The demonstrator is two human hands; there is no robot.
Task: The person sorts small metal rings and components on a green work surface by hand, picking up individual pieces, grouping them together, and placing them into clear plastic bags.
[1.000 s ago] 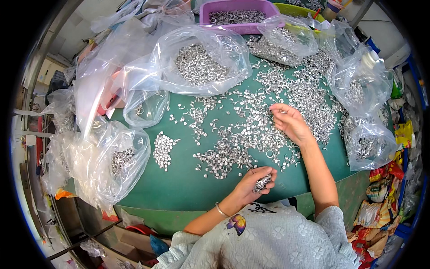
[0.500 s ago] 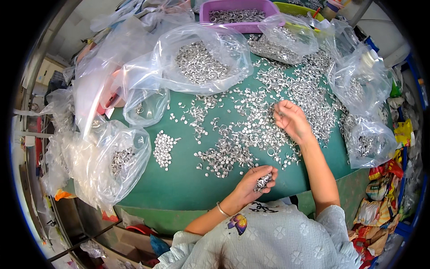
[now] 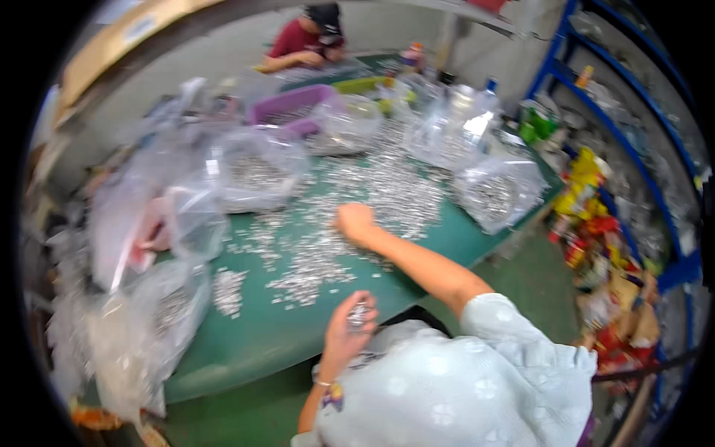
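Observation:
My left hand [image 3: 345, 332] is curled near the table's front edge, cupping a handful of small silver metal ring-like pieces [image 3: 359, 314]. Beyond it, my right hand [image 3: 356, 223] is down at a wide spread of the same pieces [image 3: 402, 182], fingers curled under. Blur hides its fingertips and anything between them. Loose silver pieces [image 3: 316, 262] lie between the two hands. A smaller separate heap [image 3: 229, 290] sits to the left on the green tabletop [image 3: 246, 335].
Clear plastic bags of metal pieces stand behind [image 3: 257, 175], at left [image 3: 167, 305] and at right [image 3: 495, 194]. Purple [image 3: 261, 113] and green basins [image 3: 357, 84] sit farther back. Across the table is another person [image 3: 298, 45]. Blue shelving [image 3: 622, 134] and colourful packages [image 3: 585, 182] line the right side.
The view has swung, now taking in more of the right side and a person across the table. My left hand still holds its pieces; my right hand remains over the spread.

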